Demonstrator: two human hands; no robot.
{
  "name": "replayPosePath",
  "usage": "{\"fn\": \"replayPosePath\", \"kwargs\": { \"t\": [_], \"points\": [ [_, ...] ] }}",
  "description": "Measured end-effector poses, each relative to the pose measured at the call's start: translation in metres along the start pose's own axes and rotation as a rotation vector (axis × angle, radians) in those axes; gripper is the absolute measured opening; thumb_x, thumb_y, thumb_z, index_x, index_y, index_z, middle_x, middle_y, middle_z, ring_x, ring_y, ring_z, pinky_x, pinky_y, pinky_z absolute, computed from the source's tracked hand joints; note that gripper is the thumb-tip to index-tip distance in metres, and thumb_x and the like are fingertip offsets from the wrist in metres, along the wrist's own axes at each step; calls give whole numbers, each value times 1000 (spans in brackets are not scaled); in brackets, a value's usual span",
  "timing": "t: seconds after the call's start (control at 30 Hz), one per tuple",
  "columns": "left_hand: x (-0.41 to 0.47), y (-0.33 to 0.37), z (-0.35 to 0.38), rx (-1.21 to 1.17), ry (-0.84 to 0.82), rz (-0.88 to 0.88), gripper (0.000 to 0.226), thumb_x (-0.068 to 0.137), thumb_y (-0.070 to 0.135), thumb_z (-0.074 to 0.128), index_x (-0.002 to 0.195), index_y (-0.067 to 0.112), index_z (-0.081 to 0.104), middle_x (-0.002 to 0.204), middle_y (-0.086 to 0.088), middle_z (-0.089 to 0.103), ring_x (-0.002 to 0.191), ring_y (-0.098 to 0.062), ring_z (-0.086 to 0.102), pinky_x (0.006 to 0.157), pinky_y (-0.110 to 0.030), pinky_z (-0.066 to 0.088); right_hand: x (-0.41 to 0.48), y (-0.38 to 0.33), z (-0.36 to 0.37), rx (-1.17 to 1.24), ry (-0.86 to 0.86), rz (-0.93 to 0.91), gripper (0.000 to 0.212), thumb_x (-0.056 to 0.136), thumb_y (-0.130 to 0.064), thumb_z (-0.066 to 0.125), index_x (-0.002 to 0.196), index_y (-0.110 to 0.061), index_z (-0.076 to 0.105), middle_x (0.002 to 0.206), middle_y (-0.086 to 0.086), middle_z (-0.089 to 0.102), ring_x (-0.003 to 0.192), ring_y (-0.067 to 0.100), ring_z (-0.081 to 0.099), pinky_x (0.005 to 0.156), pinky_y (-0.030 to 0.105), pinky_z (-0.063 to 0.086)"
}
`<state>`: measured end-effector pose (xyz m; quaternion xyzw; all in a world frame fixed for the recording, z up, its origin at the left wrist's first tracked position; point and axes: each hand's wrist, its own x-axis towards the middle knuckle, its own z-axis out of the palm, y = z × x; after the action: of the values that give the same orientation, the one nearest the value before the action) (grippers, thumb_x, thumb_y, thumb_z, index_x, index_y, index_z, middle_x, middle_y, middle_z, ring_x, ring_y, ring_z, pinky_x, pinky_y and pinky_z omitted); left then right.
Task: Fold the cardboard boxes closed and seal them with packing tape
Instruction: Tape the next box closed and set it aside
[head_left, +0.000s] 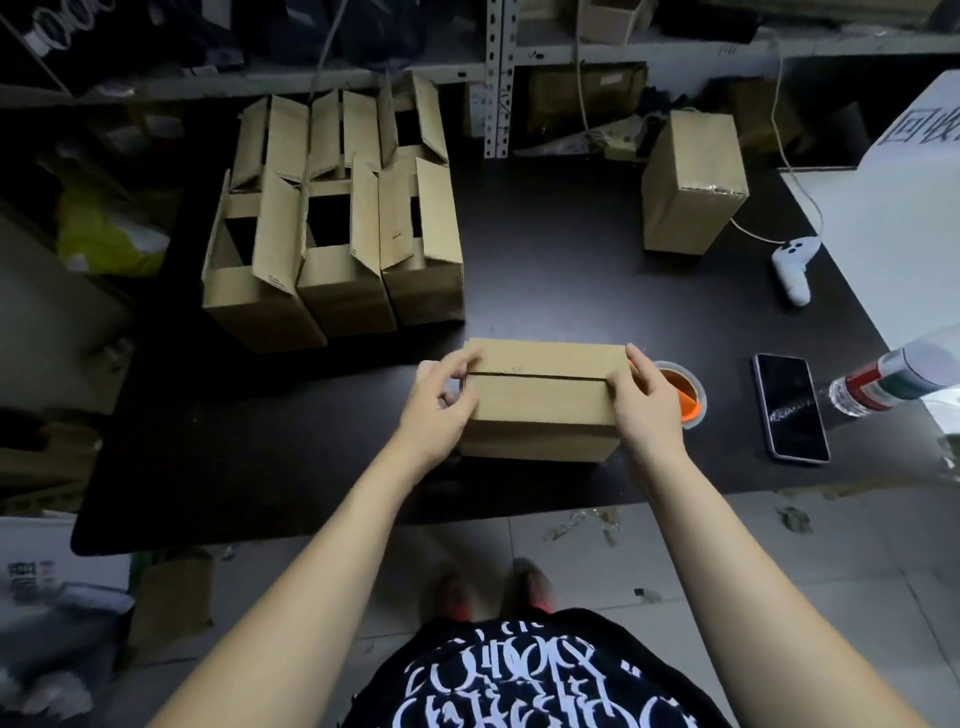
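A small cardboard box (543, 400) stands near the front edge of the black table (571, 270). Its two top flaps are folded down and meet at a seam across the middle. My left hand (441, 400) grips the box's left end, thumb on top by the seam and fingers curled round the side. My right hand (644, 400) holds the right end, fingers over the top edge. Just behind my right hand lies a tape roll with an orange core (688, 397), partly hidden.
Several open boxes (332, 223) with raised flaps stand at the back left. A closed taped box (693, 182) stands at the back right. A white controller (792, 267), a phone (792, 408) and a water bottle (883, 382) lie on the right. Shelving lines the back.
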<state>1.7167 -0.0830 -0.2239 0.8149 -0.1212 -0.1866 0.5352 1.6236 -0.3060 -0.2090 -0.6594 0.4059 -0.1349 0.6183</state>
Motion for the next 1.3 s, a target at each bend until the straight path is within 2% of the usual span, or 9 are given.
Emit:
{"fn": "replayPosePath", "kwargs": {
  "t": [0.27,0.43,0.6,0.73,0.87,0.97,1.1,1.2,1.3],
  "points": [
    [-7,-8,15,-57,83,46,34,97,20,73,119,44,69,111,3,46,77,-2,47,84,-11,43,16,2,-16,-5,-85,-27,45,95,-17,66,139,-25,61,131,-7,65,114,6,62,81,20,50],
    [-9,-13,11,-67,37,5,36,95,29,75,126,47,68,124,5,47,85,0,51,84,-16,46,20,9,-27,-40,-169,-57,52,93,-22,76,143,-25,60,137,-9,64,122,9,62,100,31,53],
    [-7,-11,12,-61,-27,0,41,98,28,71,130,51,60,127,3,41,89,-5,49,84,-13,44,23,7,-24,24,-149,-17,51,90,-17,80,137,-25,62,129,-8,67,113,12,65,96,37,57],
    [-2,-12,9,-33,-58,5,43,98,32,71,130,56,58,125,4,41,94,-9,51,91,-22,47,24,5,-24,-2,-170,-46,50,91,-19,79,137,-24,62,126,-9,66,109,7,64,92,32,57],
    [-1,-10,10,27,-19,33,44,100,26,69,135,51,58,120,2,42,88,3,46,88,-11,41,33,11,-37,-47,-121,-17,23,96,-40,71,115,-26,73,111,-13,72,106,7,68,94,31,55],
    [-1,-9,11,34,-8,30,44,100,24,69,135,48,59,115,1,41,84,7,44,85,0,35,42,20,-53,-300,62,-122,20,100,-35,59,99,-22,75,104,-6,74,103,17,66,91,35,51],
    [1,-9,13,69,32,64,43,101,20,68,137,42,59,109,0,40,80,3,42,84,-1,35,54,38,-56,-808,-73,-123,22,89,-34,69,84,-13,65,81,3,68,76,23,60,64,34,46],
    [4,-11,17,85,62,79,40,100,36,66,137,45,58,109,1,39,79,-1,42,84,-3,35,59,49,-46,-946,-95,-118,34,87,-47,71,96,-17,57,84,2,64,77,25,62,66,36,50],
    [4,-9,21,73,87,18,42,95,51,69,136,50,59,110,2,41,81,-7,46,83,-7,38,64,53,-43,-1057,-72,-129,42,92,-47,67,118,-18,52,105,7,66,94,31,64,78,45,56]
  ]
}}
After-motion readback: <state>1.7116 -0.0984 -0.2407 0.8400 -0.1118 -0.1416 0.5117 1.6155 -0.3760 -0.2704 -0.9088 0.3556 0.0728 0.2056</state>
